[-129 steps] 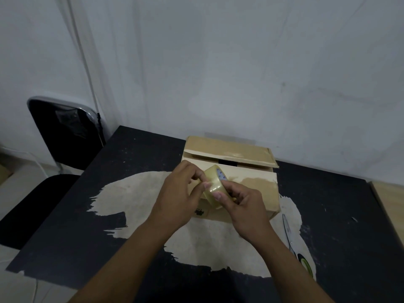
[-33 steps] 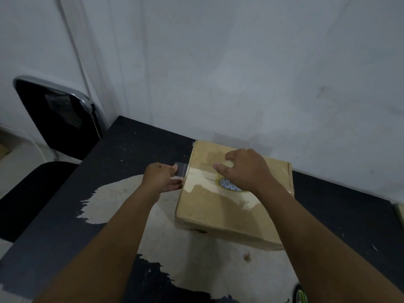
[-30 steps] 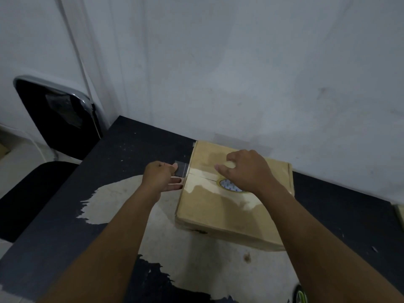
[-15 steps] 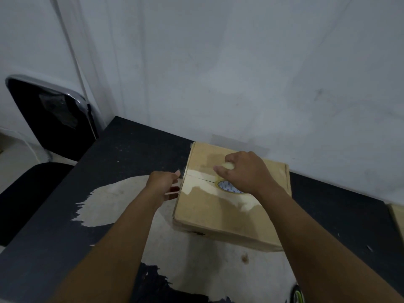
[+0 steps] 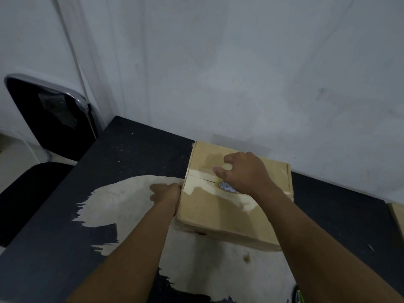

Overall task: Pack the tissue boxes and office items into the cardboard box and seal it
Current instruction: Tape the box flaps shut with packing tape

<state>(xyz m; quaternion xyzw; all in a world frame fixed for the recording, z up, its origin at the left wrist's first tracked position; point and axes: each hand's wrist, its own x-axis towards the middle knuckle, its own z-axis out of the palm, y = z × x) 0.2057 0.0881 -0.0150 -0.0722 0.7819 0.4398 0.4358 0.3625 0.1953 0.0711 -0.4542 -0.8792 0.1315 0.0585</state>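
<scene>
The cardboard box [image 5: 220, 215] lies on the black table with its top flaps down, and a narrow seam runs across its top. My right hand [image 5: 242, 171] grips a roll of clear packing tape [image 5: 226, 186] standing on the lid over that seam. A short strip of tape runs from the roll leftward to the box's left edge. My left hand [image 5: 167, 193] presses against the box's left side wall at the seam; its fingers are hidden against the wall.
The black table [image 5: 135, 162] has a large worn pale patch in its middle. A black chair [image 5: 50, 119] stands at the left beyond the table's edge. A white wall rises right behind the box. A green-and-black object [image 5: 298, 296] peeks in at the bottom edge.
The box flaps were closed and the roll came down onto the lid. In the last second my left hand brought the tape end down from the box's top edge onto its left side wall.
</scene>
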